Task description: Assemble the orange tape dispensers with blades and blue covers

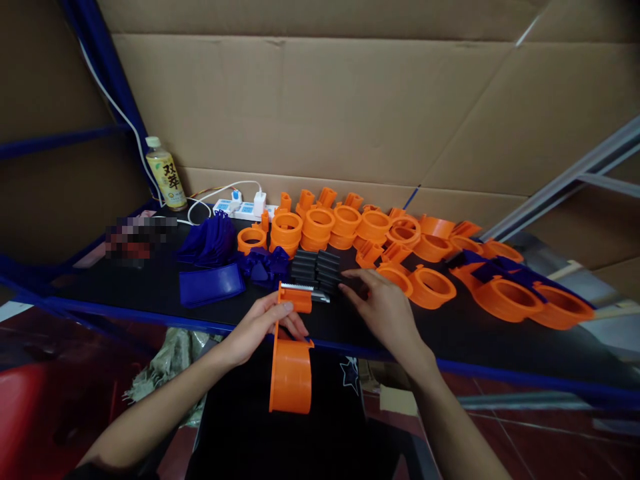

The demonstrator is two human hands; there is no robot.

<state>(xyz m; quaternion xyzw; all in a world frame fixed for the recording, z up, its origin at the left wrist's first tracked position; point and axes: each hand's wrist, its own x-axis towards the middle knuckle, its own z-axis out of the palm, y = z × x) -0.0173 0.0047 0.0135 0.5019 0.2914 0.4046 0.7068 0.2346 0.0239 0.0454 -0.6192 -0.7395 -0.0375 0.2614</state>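
My left hand [267,325] grips an orange plastic tape dispenser [291,375] by its narrow neck, thumb in front. The dispenser's round ring hangs downward, and a toothed metal blade [297,287] runs along its top end. Just right of it, my right hand [383,303] reaches over the table with thumb and fingers apart. Its fingertips are at the edge of a stack of black ribbed pieces [327,270]; I cannot tell if they touch. Left of the stack lie small dark-blue plastic parts [264,265] and flat blue pieces [213,285].
Several orange dispensers [345,223] stand along the back of the black table [465,337]; others with blue parts [517,300] are at the right. A power strip [245,209] with cables and a drink bottle [167,177] stand at the back left. Cardboard [310,100] walls the rear.
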